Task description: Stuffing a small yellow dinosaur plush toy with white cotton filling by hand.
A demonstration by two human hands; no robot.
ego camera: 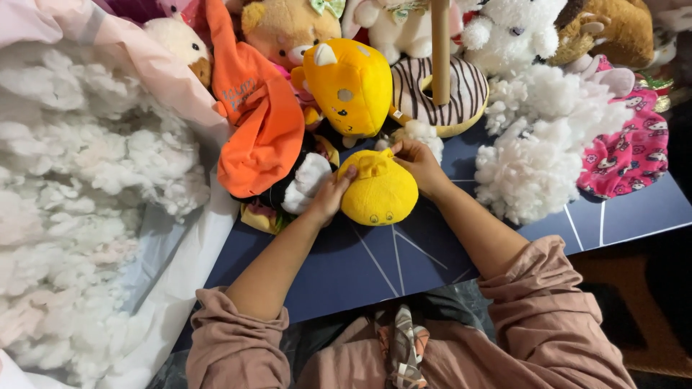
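the small yellow plush toy lies on the dark blue bench, already round and full. the left hand grips its side, and the right hand pinches the top opening, which seems not yet closed. loose white stuffing lies just beside.

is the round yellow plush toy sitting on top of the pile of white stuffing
No, the round yellow plush toy lies on the dark blue board, held between the left hand and right hand.

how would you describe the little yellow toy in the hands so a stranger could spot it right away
On the dark blue board, at its middle, the left hand and right hand grip a round yellow plush. Unlike the bigger yellow plush behind it, it is small, smooth and earless.
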